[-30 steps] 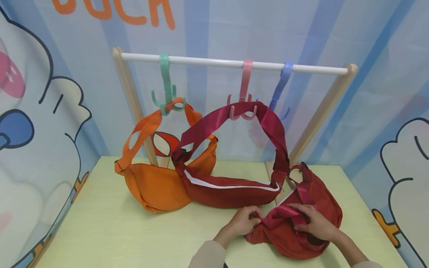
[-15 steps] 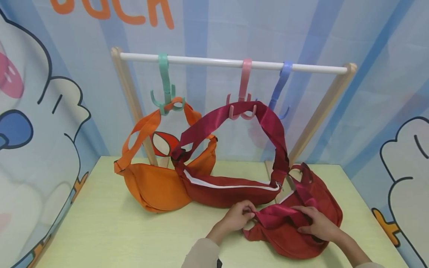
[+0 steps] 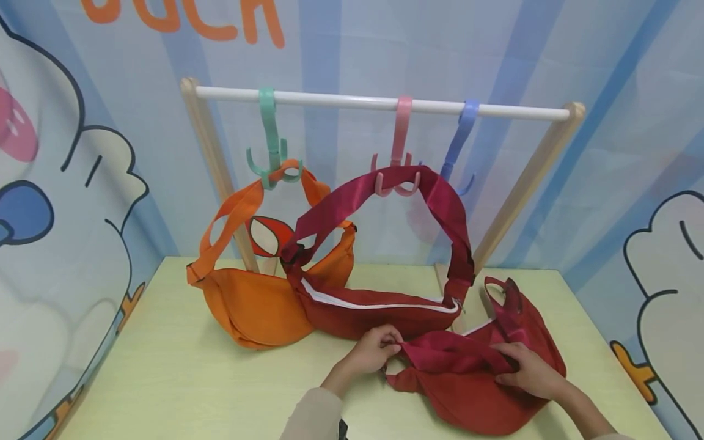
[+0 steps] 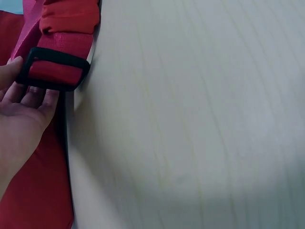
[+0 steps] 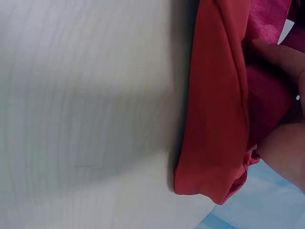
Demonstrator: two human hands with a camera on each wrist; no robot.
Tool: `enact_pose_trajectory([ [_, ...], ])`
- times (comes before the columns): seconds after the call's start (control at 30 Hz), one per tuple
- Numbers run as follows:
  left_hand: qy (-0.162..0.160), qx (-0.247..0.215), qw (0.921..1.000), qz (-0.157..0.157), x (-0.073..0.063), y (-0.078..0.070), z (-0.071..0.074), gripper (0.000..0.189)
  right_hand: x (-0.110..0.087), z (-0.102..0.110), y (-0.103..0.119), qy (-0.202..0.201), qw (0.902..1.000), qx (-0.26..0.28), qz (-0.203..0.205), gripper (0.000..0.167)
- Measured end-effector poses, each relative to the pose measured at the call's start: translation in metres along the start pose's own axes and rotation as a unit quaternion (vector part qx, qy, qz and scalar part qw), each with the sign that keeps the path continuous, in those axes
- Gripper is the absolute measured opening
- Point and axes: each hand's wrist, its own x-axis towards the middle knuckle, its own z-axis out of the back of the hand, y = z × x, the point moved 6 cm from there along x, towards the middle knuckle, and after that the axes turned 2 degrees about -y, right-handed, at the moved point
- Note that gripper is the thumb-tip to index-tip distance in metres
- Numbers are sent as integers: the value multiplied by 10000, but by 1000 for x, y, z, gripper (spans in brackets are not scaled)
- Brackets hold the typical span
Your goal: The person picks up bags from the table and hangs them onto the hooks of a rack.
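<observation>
A red waist bag [image 3: 478, 391] with a shiny maroon strap [image 3: 448, 351] lies on the right of the table in the head view. My left hand [image 3: 368, 354] pinches the strap at the bag's left end. Seen from the left wrist, that thumb and fingers are at a black strap buckle [image 4: 55, 69]. My right hand [image 3: 530, 370] grips strap and cloth on the bag's right part; in the right wrist view, finger and thumb lie around the maroon strap [image 5: 269, 100]. Some of the right fingers are hidden.
A rack with a white bar [image 3: 341, 98] carries a green hook [image 3: 271, 134], a pink hook [image 3: 401, 134] and a blue hook [image 3: 459, 137]. An orange waist bag [image 3: 258, 305] hangs from the green one, a second red waist bag [image 3: 379, 321] from the pink one.
My left hand has moved left and slightly up, drawing the strap and the bag's left end with it. The bag has spread wider; my right hand has shifted slightly right.
</observation>
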Motion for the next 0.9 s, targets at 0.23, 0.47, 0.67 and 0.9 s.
enact_pose_trajectory([
  [0.23,97,-113,9998,-100,-4,-8,0,8,-2,6,1,-437,9980,-409,207,39],
  [0.47,201,86,9997,-73,5,-4,-11,17,-1,6,-1,-470,9984,-244,216,30],
  [0.67,155,268,9994,-129,6,-5,-14,17,-1,6,-4,-411,9989,-212,16,30],
  [0.9,106,337,9994,-54,3,-4,-7,15,1,20,-10,-652,9971,-254,-292,29],
])
